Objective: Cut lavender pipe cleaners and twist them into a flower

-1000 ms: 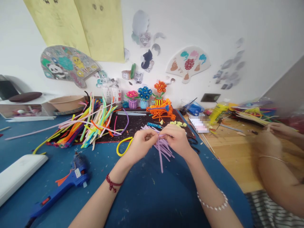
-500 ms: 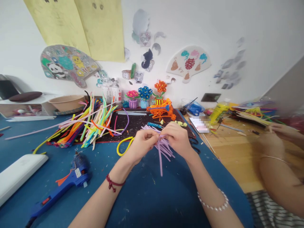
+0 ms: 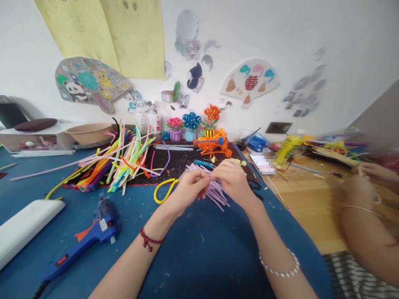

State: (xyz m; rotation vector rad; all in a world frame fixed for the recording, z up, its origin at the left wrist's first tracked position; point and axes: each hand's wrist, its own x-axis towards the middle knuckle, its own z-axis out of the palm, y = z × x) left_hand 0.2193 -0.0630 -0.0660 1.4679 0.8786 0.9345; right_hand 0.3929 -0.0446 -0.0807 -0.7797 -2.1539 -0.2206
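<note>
My left hand (image 3: pixel 192 185) and my right hand (image 3: pixel 232 178) meet at the fingertips above the blue table, both closed in a pinch. Between them is a lilac pipe cleaner, almost wholly hidden by the fingers. Just behind and below lies a loose bunch of lilac pipe cleaners (image 3: pixel 218 195), several ends fanning toward me. A bent yellow pipe cleaner (image 3: pixel 159 195) rests left of my left hand. Beyond my fingers is a blue-handled tool (image 3: pixel 202 163) on the dark mat (image 3: pixel 181 159).
A blue glue gun (image 3: pixel 90 243) and a white box-like object (image 3: pixel 28 232) lie at left. Behind them is a heap of coloured pipe cleaners (image 3: pixel 131 158). Pipe-cleaner flowers in pots (image 3: pixel 190 128) stand by the wall. At right, another person's hands (image 3: pixel 363 182) work above a wooden surface (image 3: pixel 308 207).
The lilac pipe cleaner's long end, which hung below my fingers, no longer shows there. My hands stay together in nearly the same place.
</note>
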